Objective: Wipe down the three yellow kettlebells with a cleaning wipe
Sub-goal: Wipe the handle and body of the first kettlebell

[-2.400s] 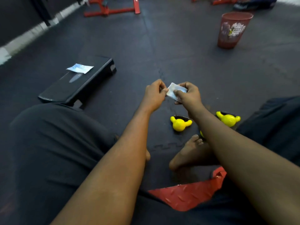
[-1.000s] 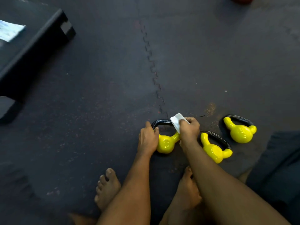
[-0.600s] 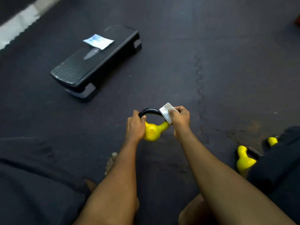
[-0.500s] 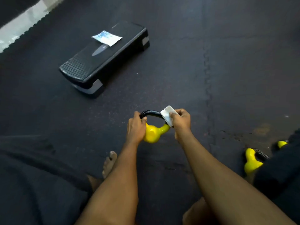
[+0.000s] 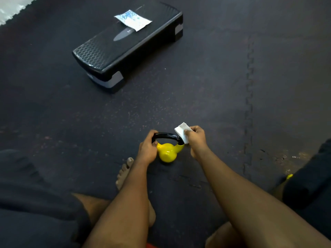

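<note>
Low in the middle of the frame, the left grip (image 5: 147, 149) is curled round the left end of the black handle (image 5: 165, 136) of a yellow kettlebell (image 5: 167, 153). The right grip (image 5: 196, 138) pinches a folded white wipe (image 5: 182, 132) against the handle's right end. I cannot tell whether the weight rests on the mat (image 5: 215, 86) or hangs just above it. A bare foot (image 5: 123, 171) lies close by on the left, and a slackened hold could let the weight tip or drop toward those toes. The wipe is small, so it may slide out of the pinch or skip the round body. A yellow sliver at the right edge is probably a second kettlebell (image 5: 289, 176); the third is out of view.
</note>
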Demonstrator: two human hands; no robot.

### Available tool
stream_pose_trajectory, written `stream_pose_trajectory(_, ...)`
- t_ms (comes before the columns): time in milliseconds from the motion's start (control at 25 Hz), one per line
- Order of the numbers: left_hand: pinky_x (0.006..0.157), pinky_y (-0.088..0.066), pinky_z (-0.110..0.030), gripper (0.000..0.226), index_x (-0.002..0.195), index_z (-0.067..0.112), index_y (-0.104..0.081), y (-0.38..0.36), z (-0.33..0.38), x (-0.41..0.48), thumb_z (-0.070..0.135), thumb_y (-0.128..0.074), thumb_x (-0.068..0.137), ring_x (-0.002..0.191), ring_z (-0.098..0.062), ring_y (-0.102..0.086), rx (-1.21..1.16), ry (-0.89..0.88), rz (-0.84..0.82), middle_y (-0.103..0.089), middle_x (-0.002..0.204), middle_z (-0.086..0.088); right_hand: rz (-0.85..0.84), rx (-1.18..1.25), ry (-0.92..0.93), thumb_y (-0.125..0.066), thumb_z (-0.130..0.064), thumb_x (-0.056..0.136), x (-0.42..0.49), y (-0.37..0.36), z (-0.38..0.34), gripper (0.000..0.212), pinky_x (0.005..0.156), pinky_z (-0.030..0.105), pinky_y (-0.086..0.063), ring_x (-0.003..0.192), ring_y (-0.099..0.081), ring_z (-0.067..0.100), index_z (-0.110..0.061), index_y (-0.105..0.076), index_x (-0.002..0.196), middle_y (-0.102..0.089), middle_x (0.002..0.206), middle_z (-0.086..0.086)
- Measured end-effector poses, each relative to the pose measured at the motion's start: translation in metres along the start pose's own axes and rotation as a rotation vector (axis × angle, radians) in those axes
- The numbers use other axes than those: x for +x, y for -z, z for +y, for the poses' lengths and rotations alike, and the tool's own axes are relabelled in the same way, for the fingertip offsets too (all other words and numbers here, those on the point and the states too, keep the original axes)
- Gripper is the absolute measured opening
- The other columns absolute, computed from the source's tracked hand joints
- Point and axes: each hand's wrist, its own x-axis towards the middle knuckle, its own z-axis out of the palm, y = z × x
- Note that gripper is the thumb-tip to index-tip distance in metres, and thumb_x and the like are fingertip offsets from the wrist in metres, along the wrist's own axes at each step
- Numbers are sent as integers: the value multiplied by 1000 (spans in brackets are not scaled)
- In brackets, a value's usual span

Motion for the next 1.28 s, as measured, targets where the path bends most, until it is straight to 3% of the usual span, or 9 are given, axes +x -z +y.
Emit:
stream_pose_trajectory(160,82,-56,-48,37,99,42,-52,4,-7,-5,7,-46,87,98,-33,-63,-92,80,-5,-61,96,-4,22,-93,28,-56,-8,69,-11,-1,7,11,50,27,-40,65,-52,19,-19,-53,69,-58,73,5)
stream_pose_trajectory(280,82,-49,-43,12,99,31,-57,11,9,-14,30,-46,94,100,-28,-57,-229,146,3,-59,103,-5,-7,-116,46,-63,-7,75,-22,5,10,16,50,26,-39,63,-51,17,-19,-56,68,-60,69,3)
stream_pose_trajectory(400,93,-46,-49,50,104,19,-52,12,18,-18,66,-38,90,101,-23,-52,-142,179,-69,-55,103,-1,-22,-102,52,-62,-5,75,-34,8,9,16,51,28,-44,66,-55,18,-19,-57,71,-63,76,7)
stream_pose_trajectory(560,89,-51,-49,41,105,16,-45,4,25,-22,52,-54,89,102,-26,-52,-145,214,-83,-53,108,-4,58,-126,39,-52,1,76,-51,15,16,23,55,29,-49,77,-63,25,-19,-62,79,-69,93,14)
stream_pose_trajectory(760,94,-46,-47,34,90,23,-51,1,28,-20,55,-40,95,105,-31,-52,-37,110,-76,-55,110,-12,186,-211,74,-59,-3,83,-69,38,7,21,66,25,-43,79,-57,20,-12,-71,98,-64,88,6)
stream_pose_trajectory(920,103,-40,-41,39,110,17,-62,1,16,-2,43,-35,101,114,-33,-53,-38,27,-24,-55,120,-19,-26,-332,145,-59,-14,88,-66,35,25,24,74,26,-51,92,-65,15,-20,-74,106,-73,100,1)
stream_pose_trajectory(1040,105,-37,-39,41,121,13,-60,2,13,6,40,-34,102,122,-33,-50,-60,34,-17,-54,128,-18,-173,-357,188,-53,-9,88,-60,30,23,31,78,31,-54,96,-68,18,-19,-74,108,-74,101,3)
stream_pose_trajectory(1200,108,-36,-43,42,122,17,-59,-1,14,7,43,-32,102,123,-33,-48,-39,46,0,-52,127,-18,-180,-276,254,-53,-3,89,-55,8,7,32,82,25,-51,93,-65,8,-17,-75,106,-72,99,-5)
stream_pose_trajectory(1280,108,-37,-44,43,122,18,-59,-2,11,7,44,-32,102,122,-33,-49,-22,29,-7,-52,126,-19,-179,-257,187,-55,-9,88,-53,5,21,28,83,31,-53,97,-67,12,-20,-75,105,-74,100,-4)
